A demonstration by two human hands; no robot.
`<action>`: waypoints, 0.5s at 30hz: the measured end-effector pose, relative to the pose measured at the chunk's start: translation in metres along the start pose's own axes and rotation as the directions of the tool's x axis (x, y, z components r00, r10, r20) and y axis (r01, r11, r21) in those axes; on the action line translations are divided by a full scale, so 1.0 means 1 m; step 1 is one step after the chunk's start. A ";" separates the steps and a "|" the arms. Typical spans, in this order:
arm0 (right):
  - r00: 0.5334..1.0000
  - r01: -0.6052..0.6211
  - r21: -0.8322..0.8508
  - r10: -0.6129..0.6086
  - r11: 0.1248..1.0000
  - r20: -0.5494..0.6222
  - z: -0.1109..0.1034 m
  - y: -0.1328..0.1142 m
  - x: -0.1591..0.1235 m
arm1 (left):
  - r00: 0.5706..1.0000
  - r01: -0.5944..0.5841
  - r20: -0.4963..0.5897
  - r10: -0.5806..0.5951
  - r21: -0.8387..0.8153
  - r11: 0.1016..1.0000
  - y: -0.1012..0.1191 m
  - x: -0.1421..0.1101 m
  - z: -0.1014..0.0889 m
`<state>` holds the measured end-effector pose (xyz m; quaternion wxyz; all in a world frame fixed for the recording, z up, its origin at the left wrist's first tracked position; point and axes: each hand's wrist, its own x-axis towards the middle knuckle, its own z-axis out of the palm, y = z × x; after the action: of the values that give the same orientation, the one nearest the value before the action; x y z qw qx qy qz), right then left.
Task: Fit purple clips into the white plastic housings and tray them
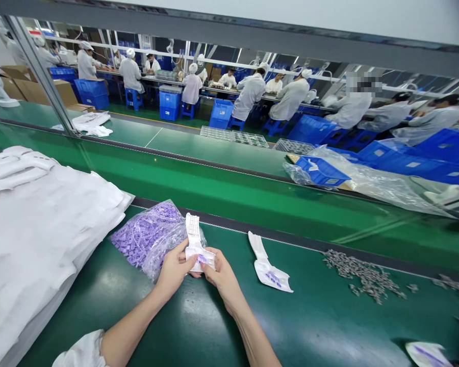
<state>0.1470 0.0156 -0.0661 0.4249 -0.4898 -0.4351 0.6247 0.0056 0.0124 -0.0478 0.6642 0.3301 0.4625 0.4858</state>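
Between my two hands is a white plastic shell part (193, 232), its ribbed narrow end pointing up and away from me. Small purple pieces show on its wide end. My left hand (176, 265) grips the shell's left side, fingers closed around it. On the right side, my right hand (220, 275) holds it too, thumb close to the purple pieces. Just behind my left hand lies a clear bag of small purple parts (147, 234). A second white shell (270, 272) with purple pieces in it rests on the green work surface (199, 326) to the right.
At the left is a large stack of white sheets (53, 224) with white shells (19, 165) on top. Small grey parts (367, 275) lie heaped at the right. Another white shell (428, 354) sits at the lower right. Beyond the green barrier are blue bins (321, 171) and several seated people.
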 end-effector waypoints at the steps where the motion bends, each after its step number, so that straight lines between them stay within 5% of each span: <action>1: 1.000 0.000 0.001 0.000 1.000 0.002 0.000 0.000 0.000 | 1.000 -0.004 -0.002 0.004 0.001 1.000 -0.001 0.000 0.000; 15: 0.999 0.052 -0.023 -0.052 0.998 0.011 -0.002 0.006 0.004 | 0.999 -0.032 -0.016 0.032 -0.003 0.999 -0.009 0.003 -0.001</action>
<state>0.1476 0.0178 -0.0731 0.4330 -0.4801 -0.4572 0.6107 0.0083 0.0125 -0.0566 0.6531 0.3324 0.4615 0.5000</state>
